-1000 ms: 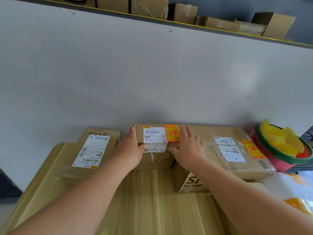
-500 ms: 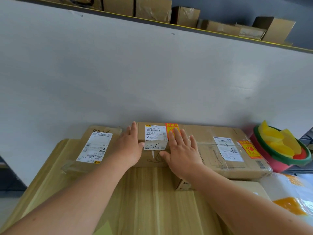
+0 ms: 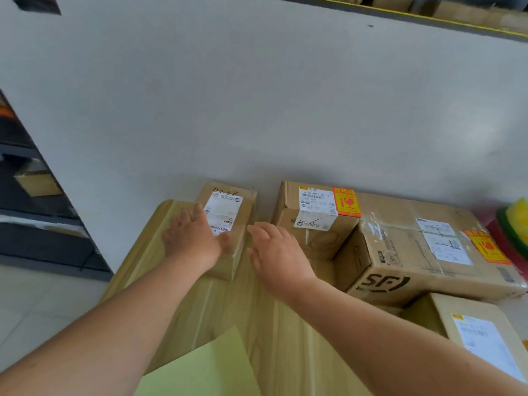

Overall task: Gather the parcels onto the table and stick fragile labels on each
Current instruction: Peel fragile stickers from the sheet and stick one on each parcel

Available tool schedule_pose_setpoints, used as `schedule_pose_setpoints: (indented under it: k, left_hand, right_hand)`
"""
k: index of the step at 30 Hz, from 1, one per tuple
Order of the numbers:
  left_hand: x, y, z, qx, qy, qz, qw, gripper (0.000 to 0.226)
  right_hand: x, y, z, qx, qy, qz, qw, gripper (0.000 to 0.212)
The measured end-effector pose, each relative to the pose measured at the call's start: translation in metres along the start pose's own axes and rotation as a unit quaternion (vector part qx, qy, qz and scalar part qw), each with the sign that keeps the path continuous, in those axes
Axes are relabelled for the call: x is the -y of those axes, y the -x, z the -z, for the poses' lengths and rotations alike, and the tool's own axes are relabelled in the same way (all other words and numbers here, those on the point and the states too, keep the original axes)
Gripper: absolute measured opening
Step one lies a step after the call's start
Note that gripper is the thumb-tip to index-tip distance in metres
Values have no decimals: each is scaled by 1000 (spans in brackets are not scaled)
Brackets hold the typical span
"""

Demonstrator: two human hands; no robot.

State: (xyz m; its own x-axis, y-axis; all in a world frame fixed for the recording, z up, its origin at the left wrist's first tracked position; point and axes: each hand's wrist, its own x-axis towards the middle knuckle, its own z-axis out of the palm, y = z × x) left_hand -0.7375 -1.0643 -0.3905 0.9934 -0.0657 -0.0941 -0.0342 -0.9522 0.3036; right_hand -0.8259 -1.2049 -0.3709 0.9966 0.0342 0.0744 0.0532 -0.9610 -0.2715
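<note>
A small flat cardboard parcel [image 3: 241, 224] with a white shipping label lies at the table's far left, against the wall. My left hand [image 3: 193, 238] rests flat on its left part, fingers straight. My right hand [image 3: 277, 257] hovers just right of it, fingers relaxed and holding nothing. A middle box [image 3: 311, 224] carries a white label and an orange fragile sticker [image 3: 346, 202]. To the right, the large SF box [image 3: 414, 261] has its own orange fragile sticker [image 3: 487, 247]. One more pale parcel [image 3: 480, 332] sits at the near right.
The wooden table [image 3: 257, 315] ends at the grey wall [image 3: 257, 110]. A pale green sheet [image 3: 205, 367] lies at the near edge. A red and green tub [image 3: 514, 224] with yellow pieces stands far right. Dark shelving [image 3: 34, 195] is on the left, and boxes line the ledge above.
Both hands left the middle box and moved left. My left hand now lies on the small flat parcel, my right hand beside it. The view turned left and down.
</note>
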Motion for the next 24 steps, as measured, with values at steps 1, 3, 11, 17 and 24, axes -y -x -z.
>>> schedule_pose_setpoints:
  k: [1, 3, 11, 17, 24]
  left_hand:
    - [6, -1, -2, 6, 19, 23, 1000, 89]
    - [17, -6, -6, 20, 64, 65, 996, 86]
    - [40, -6, -11, 44, 217, 120, 968, 40]
    - [32, 35, 10, 2, 254, 124, 959, 42]
    - [25, 132, 44, -13, 270, 99, 958, 53]
  right_hand:
    - [4, -2, -6, 25, -28, -25, 999, 41]
    - [10, -9, -13, 62, -93, -98, 989, 42]
    - [22, -33, -38, 151, -308, -249, 906, 42]
    - [29, -11, -18, 120, -293, -226, 921, 35]
    - [38, 70, 22, 110, -286, -190, 933, 30]
